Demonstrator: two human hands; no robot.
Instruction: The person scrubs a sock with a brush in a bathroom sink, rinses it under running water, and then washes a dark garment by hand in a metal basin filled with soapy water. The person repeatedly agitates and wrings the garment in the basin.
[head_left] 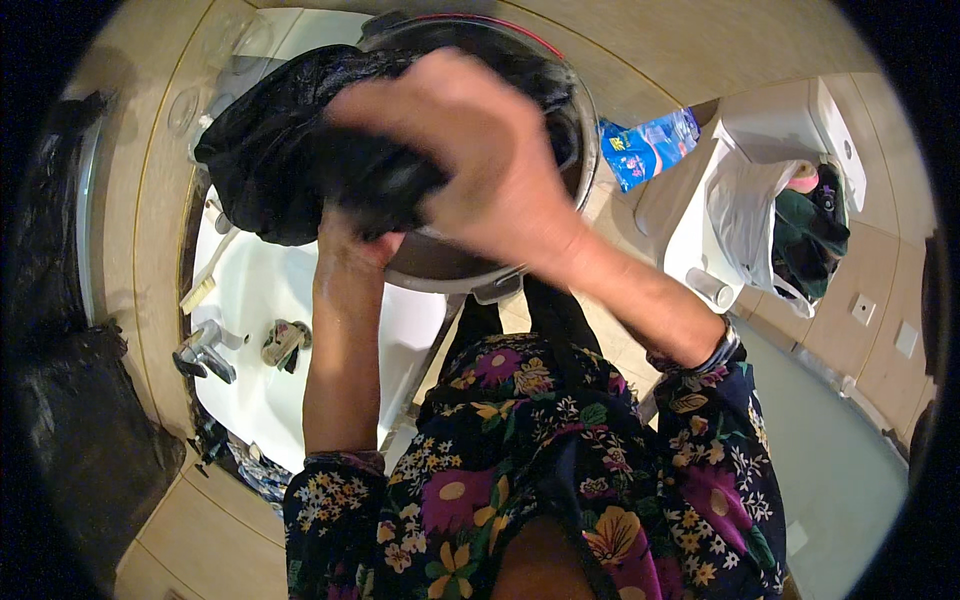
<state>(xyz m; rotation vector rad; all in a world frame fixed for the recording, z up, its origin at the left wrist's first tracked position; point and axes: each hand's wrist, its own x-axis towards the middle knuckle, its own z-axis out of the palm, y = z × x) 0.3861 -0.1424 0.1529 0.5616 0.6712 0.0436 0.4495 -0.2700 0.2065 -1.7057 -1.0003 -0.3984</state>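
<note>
A large wet-looking black cloth [265,150] bunches up over the left rim of a grey basin [490,285]. My left hand [352,238] is under the lower side of the cloth and grips it; most of its fingers are hidden by the fabric. My right hand [490,160] is blurred by motion, its fingers and thumb curled round a bunched part of the same cloth. More dark fabric lies inside the basin, behind my right hand.
Below left is a white sink [400,325] with a metal faucet [210,350], a small crumpled cloth [287,345] and a brush [205,285]. At right, a blue package [650,148] stands beside a white toilet [690,200], on which a white bag [745,220] holds dark green fabric.
</note>
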